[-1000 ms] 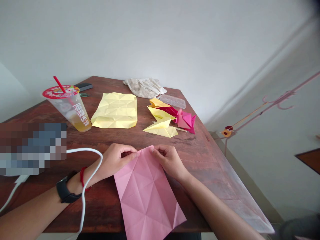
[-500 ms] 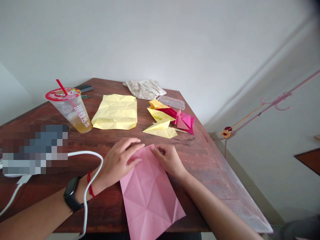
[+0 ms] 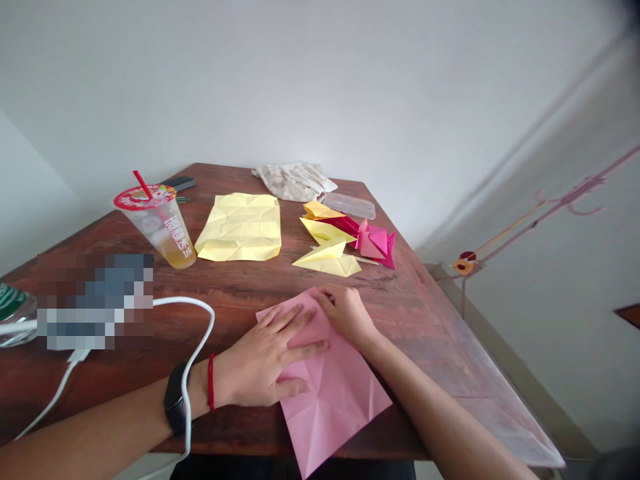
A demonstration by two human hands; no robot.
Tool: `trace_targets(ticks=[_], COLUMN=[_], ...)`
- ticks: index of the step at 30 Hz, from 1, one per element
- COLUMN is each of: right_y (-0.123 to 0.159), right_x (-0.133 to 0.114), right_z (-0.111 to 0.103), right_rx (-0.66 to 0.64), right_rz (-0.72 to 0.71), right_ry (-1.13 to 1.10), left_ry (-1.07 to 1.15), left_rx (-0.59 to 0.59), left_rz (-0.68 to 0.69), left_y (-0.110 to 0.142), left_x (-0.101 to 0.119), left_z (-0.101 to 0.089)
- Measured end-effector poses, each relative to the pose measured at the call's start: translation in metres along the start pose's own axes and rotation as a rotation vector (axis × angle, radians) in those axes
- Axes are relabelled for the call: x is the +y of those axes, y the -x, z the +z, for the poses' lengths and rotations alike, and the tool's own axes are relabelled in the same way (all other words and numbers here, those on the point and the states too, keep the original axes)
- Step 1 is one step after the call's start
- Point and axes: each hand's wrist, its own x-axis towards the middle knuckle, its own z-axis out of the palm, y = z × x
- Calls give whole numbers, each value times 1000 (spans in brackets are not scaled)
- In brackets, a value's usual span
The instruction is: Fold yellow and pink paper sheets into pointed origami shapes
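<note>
A creased sheet of pink paper (image 3: 340, 393) lies at the front of the table, one corner reaching past the near edge. My left hand (image 3: 273, 357) rests flat on its left part, fingers spread. At the paper's far edge, my right hand (image 3: 347, 312) has thumb and bent fingers closed on the corner. Beyond the hands are a pale yellow creased sheet (image 3: 243, 227), a folded light yellow paper piece (image 3: 330, 259) and a folded magenta and pink paper piece (image 3: 375, 241).
On the left stands a plastic drink cup (image 3: 170, 233) with a red straw. A white cable (image 3: 213, 327) runs over my left wrist from a blurred-out object (image 3: 95, 300). Behind lie a crumpled cloth (image 3: 295, 181) and a clear plastic case (image 3: 350, 205). A bottle (image 3: 17, 310) shows at far left.
My left hand has moved right and down, from hovering by the far left corner to lying flat on the pink paper. My right hand stays at the far corner. The view has shifted slightly.
</note>
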Motion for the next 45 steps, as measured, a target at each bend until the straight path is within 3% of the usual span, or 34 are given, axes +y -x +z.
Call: trace_targets(ticks=[11, 16, 22, 25, 29, 35, 37, 41, 45], right_y=[-2, -3, -3, -3, -4, 1, 6, 18, 24], right_x=[3, 6, 7, 8, 9, -3, -11, -23, -15], right_z=[-2, -5, -20, -24, -25, -43, -53, -67, -64], right_rx=[-2, 8, 57, 87, 81, 222, 149, -253, -406], right_rz=[-5, -34, -98, -78, -97, -100, -116, -103, -26], right_ry=[17, -28, -100, -91, -116, -98, -139, -236, -260], left_ry=[48, 42, 52, 158, 314, 268, 240, 168, 124], left_rx=[-246, -93, 184, 214, 181, 231, 238, 283, 321], left_rz=[198, 81, 105, 108, -13, -196, -235, -276, -345], left_y=[32, 31, 14, -2, -16, -14, -15, -22, -26], left_x=[60, 63, 33, 21, 19, 26, 27, 24, 17], left_z=[-5, -3, -5, -7, -7, 6, 9, 7, 3])
